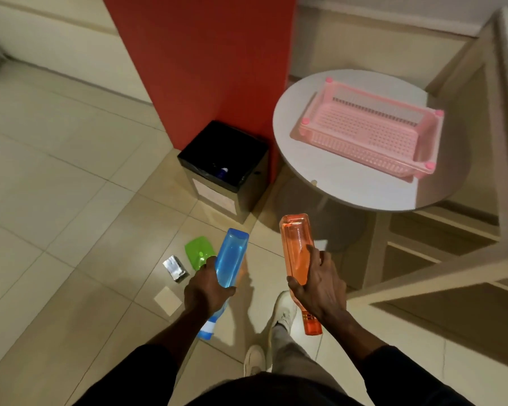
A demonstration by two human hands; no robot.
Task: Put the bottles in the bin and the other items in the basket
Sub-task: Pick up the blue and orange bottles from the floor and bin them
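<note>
**Two bottles in hand above the tiled floor**

The person stands on a tiled floor [71, 177], holding one bottle in each hand. The left hand [207, 288] is wrapped around the middle of a blue bottle [232, 256], fingers closed on its body, with the base pointing forward and the capped neck back by the forearm. The right hand [320, 284] is clamped the same way on an orange bottle [295, 244], thumb on one side and fingers over the top, cap end toward the person.

Ahead, a square bin [226, 197] lined with a black bag stands against a red pillar [206, 68]; a blue-capped bottle [223, 172] already lies inside it (only the cap end shows). Both held bottles are short of the bin, in the air, well apart from each other.

On the floor near the left hand lie a green plastic item [198, 250], a crumpled silver packet [175, 268] and a flat pale square [167, 300]. To the right, a round white table [320, 171] carries a pink slotted basket [367, 159], which holds nothing. Pale wooden shelving [452, 230] stands beside the table.
</note>
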